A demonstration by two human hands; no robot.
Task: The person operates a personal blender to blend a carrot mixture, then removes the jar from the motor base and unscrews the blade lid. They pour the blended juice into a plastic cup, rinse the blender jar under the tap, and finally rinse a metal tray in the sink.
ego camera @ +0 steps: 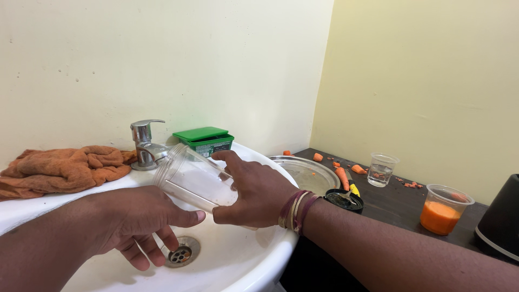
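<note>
Clear jar [190, 181] between right-hand fingers [227, 158]

Both forearms are bare, with no sleeves in view. The right hand [254, 194] wears several thin bangles [296, 210] at the wrist, maroon and gold. The left hand [138, 219] wears nothing.

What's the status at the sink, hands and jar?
Right hand grips clear jar, tilted over sink. Left hand open, under jar, above drain. Tap just behind jar's mouth.
</note>
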